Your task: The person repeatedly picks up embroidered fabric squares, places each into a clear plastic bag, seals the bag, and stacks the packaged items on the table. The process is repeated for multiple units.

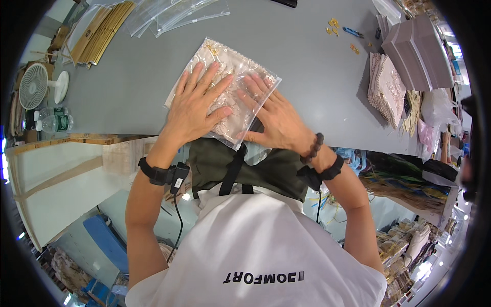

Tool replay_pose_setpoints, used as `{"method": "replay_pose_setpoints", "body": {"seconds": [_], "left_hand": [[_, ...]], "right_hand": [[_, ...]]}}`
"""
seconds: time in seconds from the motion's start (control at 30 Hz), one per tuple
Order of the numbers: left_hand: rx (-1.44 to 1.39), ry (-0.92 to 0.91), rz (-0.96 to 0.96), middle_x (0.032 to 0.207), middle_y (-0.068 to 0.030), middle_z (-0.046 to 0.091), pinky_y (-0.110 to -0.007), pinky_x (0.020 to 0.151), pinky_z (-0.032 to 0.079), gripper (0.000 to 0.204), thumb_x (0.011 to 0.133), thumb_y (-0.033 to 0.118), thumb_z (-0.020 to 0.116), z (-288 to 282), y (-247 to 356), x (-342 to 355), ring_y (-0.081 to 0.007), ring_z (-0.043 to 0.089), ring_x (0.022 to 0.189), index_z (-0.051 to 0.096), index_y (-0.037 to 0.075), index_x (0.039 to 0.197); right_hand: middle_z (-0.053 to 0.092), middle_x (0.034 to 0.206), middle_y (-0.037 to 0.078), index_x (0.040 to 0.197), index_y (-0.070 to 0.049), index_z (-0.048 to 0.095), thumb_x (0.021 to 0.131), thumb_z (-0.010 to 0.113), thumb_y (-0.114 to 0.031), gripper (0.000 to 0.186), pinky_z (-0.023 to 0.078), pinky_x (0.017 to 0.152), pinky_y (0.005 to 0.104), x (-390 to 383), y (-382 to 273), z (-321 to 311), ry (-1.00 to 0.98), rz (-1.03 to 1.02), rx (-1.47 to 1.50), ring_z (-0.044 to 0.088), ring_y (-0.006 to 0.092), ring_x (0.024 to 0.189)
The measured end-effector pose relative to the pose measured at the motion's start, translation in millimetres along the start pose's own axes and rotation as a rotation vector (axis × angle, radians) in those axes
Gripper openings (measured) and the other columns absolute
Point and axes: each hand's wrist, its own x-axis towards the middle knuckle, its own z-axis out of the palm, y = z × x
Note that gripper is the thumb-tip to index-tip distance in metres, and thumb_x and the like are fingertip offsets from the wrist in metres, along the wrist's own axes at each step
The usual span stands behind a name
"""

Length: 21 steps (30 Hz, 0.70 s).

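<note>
A clear plastic bag (pixel 235 133) lies slanted on the grey table, with a folded pale beige lace fabric (pixel 217 125) and small gold pieces (pixel 211 48) seen through it. My left hand (pixel 197 105) rests palm down on the bag's left half, fingers spread and thumb pointing right. My right hand (pixel 273 115) is at the bag's right edge; its outstretched fingers show through the clear film, apparently slipped under it, and its thumb reaches along the lower right edge.
On the table (pixel 314 61) are kraft envelopes (pixel 97 33), empty clear bags (pixel 174 15), gold bits (pixel 332 26), blue snips (pixel 353 32), folded pink fabric (pixel 383 89) and stacked grey-pink pieces (pixel 414 51). A white fan (pixel 34 86) and water bottles (pixel 55 123) stand at left.
</note>
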Motion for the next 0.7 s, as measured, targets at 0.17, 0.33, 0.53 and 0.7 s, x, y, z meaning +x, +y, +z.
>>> {"method": "replay_pose_setpoints", "body": {"seconds": [0.17, 0.33, 0.53, 0.7], "left_hand": [[-0.043, -0.033, -0.026, 0.171, -0.0120, 0.041, -0.061, 0.129, 0.021, 0.067, 0.099, 0.059, 0.066, -5, 3, 2, -0.0427, 0.033, 0.157, 0.057, 0.028, 0.158], [0.023, 0.020, -0.044, 0.170, -0.0140, 0.041, -0.061, 0.130, 0.019, 0.068, 0.097, 0.060, 0.067, 5, 6, -1, -0.0446, 0.032, 0.157, 0.060, 0.025, 0.155], [-0.093, 0.510, -0.009, 0.129, -0.0145, 0.072, -0.048, 0.104, 0.052, 0.036, 0.095, 0.034, 0.080, 1, 22, -51, -0.0405, 0.066, 0.119, 0.078, 0.013, 0.124], [-0.832, -0.008, -0.718, 0.073, -0.0034, 0.069, -0.030, 0.063, 0.051, 0.029, 0.106, 0.026, 0.072, 12, 82, -101, -0.0123, 0.063, 0.067, 0.074, -0.002, 0.098]], "right_hand": [[0.043, 0.165, 0.026, 0.148, -0.008, 0.062, 0.090, 0.074, -0.066, 0.082, 0.025, 0.131, 0.0602, -3, -8, 3, 0.086, -0.013, -0.124, 0.035, 0.0439, 0.157], [0.050, 0.161, 0.023, 0.143, -0.007, 0.067, 0.093, 0.075, -0.058, 0.072, 0.028, 0.131, 0.0569, 8, 1, 1, 0.076, -0.072, -0.038, 0.041, 0.0405, 0.154], [0.076, 0.125, 0.017, 0.126, -0.008, 0.077, 0.096, 0.081, -0.025, 0.035, 0.063, 0.082, 0.0379, -37, -25, -25, 0.199, 0.177, 0.125, 0.077, 0.0276, 0.101], [0.077, 0.085, 0.014, 0.111, 0.001, 0.079, 0.101, 0.076, -0.020, 0.024, 0.057, 0.058, 0.0317, -51, -71, -18, 0.019, 0.672, 0.668, 0.072, 0.0184, 0.061]]}}
